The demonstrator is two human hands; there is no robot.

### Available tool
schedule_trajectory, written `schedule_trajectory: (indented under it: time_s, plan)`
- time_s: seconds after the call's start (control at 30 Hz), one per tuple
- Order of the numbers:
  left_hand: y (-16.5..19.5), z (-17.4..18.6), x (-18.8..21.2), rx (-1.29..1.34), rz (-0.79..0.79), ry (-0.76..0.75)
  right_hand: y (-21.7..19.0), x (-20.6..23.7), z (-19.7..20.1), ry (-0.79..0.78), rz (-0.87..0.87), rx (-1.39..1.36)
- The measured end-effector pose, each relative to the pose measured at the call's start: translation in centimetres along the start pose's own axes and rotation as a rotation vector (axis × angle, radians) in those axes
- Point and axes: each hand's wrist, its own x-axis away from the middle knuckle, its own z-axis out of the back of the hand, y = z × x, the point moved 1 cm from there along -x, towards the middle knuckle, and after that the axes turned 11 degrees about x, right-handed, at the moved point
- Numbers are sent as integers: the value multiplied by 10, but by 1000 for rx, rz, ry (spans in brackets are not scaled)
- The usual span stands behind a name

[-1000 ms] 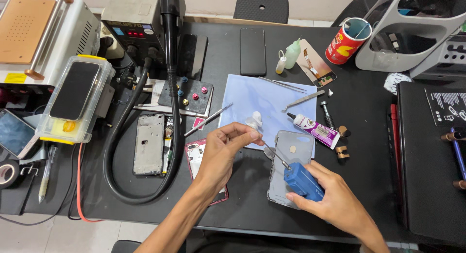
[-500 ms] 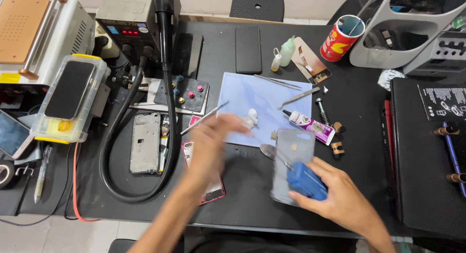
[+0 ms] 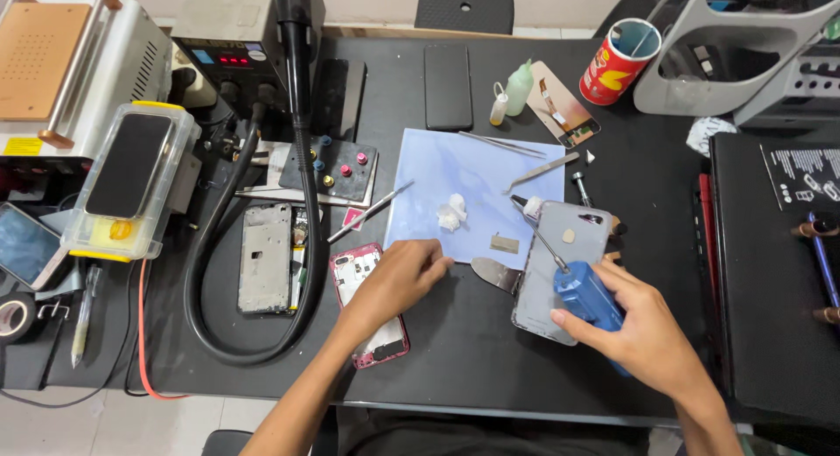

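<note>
My right hand [image 3: 643, 338] grips a blue electric screwdriver [image 3: 588, 298]. Its thin bit points up-left over a silver phone back [image 3: 569, 246] lying at the right edge of the pale blue mat [image 3: 437, 171]. My left hand [image 3: 394, 283] rests palm down across a pink-framed phone [image 3: 366, 285], with curled fingertips touching the mat's lower left corner. Whether they pinch anything is hidden. A white wad [image 3: 452, 213] and a small metal plate [image 3: 504, 242] lie on the mat. A metal pry tool [image 3: 492, 272] lies between my hands.
A hot-air station [image 3: 249, 45] with a thick black hose [image 3: 308, 202] stands at the back left, with a bare phone frame [image 3: 265, 256] inside the hose loop. Tweezers [image 3: 542, 170], a black phone [image 3: 448, 86], a green bottle [image 3: 518, 87] and a red can [image 3: 619, 60] are farther back. A black case [image 3: 779, 272] is on the right.
My left hand has dropped from above the mat near the white wad, down and left onto the pink-framed phone. My right hand stays over the silver phone with the screwdriver.
</note>
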Motion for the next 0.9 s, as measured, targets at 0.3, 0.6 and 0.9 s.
schedule_trajectory:
  time_s: [0.3, 0.6, 0.9]
  plan:
    - [-7, 10, 6, -112, -21, -16, 4, -6, -8, -75, -101, 12]
    - [-10, 3, 3, -41, 226, -86, 2, -10, -15, -84, -21, -102]
    - [32, -34, 2, 1132, 361, -319, -13, -17, -33, -122, 144, -308]
